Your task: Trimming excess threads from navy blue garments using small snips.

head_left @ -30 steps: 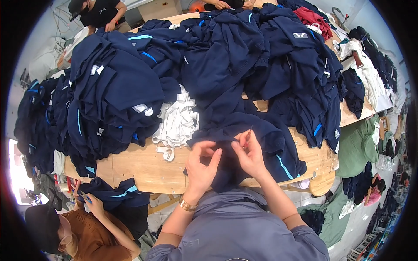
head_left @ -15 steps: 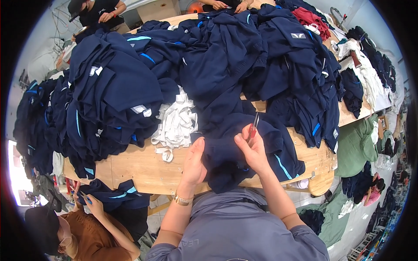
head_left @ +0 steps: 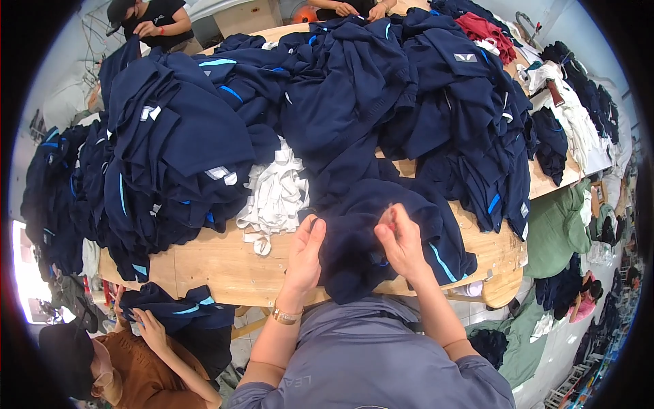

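A dark navy garment (head_left: pixel 351 238) lies bunched at the table's front edge, a light blue stripe on its right part. My left hand (head_left: pixel 304 255) pinches its left edge between thumb and fingers. Above the garment's right side is my right hand (head_left: pixel 402 242), closed around small thread snips (head_left: pixel 389 215). They are blurred now and mostly hidden by the fingers; the blades do not show clearly. Just beyond my left hand sits a heap of white fabric strips (head_left: pixel 276 194).
Large navy garment piles (head_left: pixel 184 129) cover the left and back of the wooden table (head_left: pixel 211 262); another pile (head_left: pixel 463 109) stands at right. A red cloth (head_left: pixel 487 34) lies far right. A co-worker (head_left: pixel 150 368) sits close on my left; others work across the table.
My right hand has turned and shifted slightly right and down; the snips' upright blades no longer show clearly. The left hand keeps the fabric. Across the table, a person at left lifts navy cloth.
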{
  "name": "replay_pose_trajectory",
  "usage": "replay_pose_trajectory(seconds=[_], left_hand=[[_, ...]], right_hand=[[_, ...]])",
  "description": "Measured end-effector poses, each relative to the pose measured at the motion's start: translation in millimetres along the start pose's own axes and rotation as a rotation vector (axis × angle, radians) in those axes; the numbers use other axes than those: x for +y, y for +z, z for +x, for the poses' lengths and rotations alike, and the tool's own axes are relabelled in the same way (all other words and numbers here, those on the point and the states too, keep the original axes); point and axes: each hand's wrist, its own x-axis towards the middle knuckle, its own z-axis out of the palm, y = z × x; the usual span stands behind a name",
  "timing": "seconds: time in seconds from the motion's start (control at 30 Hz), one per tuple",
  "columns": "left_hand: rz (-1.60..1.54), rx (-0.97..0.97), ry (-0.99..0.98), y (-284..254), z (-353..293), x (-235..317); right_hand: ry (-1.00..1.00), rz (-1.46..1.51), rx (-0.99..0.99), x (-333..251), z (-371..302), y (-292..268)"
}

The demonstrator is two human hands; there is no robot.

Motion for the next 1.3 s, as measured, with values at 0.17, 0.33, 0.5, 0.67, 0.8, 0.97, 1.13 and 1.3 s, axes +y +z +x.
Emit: replay_pose_trajectory(seconds=[0.17,0.33,0.5,0.67,0.8,0.97,1.13,1.3], left_hand=[[0.179,0.015,0.056,2,-1,2],[0.264,0.001,0.122,12,-1,10],[0.32,0.001,0.15,13,-2,11],[0.352,0.003,0.159,18,-3,12],[0.362,-0.004,0.148,15,-3,10],[0.412,-0.002,0.153,19,-4,14],[0.4,0.006,0.143,20,-3,11],[0.367,0.015,0.082,15,-2,6]], right_hand=[[-0.029,-0.194,-0.197,-8,-7,-7],[-0.071,-0.308,-0.211,-4,-9,-8],[-0.09,-0.33,-0.191,-5,-7,-5],[-0.102,-0.313,-0.21,-2,-6,-5],[-0.106,-0.306,-0.191,-2,-6,-4],[-0.118,-0.392,-0.185,-7,-3,-7],[0.016,-0.101,-0.168,-1,-3,-7],[0.228,0.486,-0.134,-11,2,-2]])
